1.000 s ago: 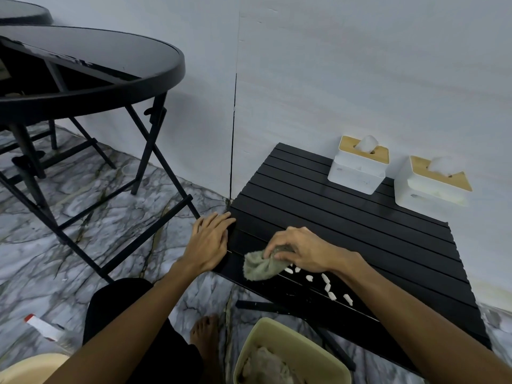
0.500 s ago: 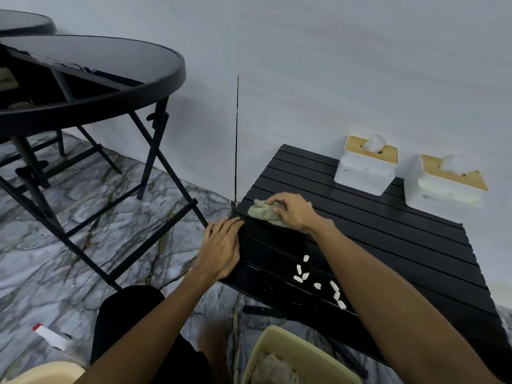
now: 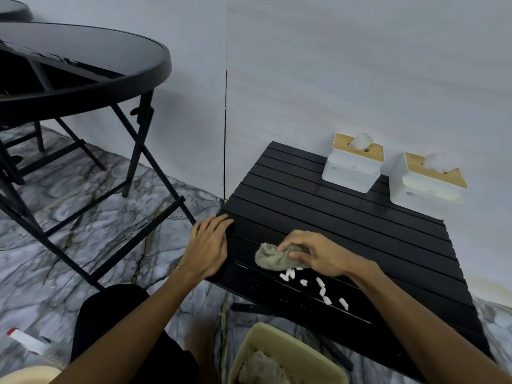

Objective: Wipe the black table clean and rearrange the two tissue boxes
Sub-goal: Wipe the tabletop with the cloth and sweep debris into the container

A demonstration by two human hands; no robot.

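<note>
Head camera: right hand point(image 3: 318, 254) clamps the grey cloth point(image 3: 273, 256) in curled fingers, cloth poking out at its nine o'clock on the black table point(image 3: 360, 231). Left hand point(image 3: 207, 245) lies flat, fingers straight, on the table's edge. Left tissue box point(image 3: 352, 167) and right tissue box point(image 3: 426, 181) sit at the table's one o'clock.

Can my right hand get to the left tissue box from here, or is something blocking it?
Probably yes. Only bare slats of the black table lie between the right hand and the left tissue box at the far edge. The hand grips the cloth, though, so it isn't free.
</note>
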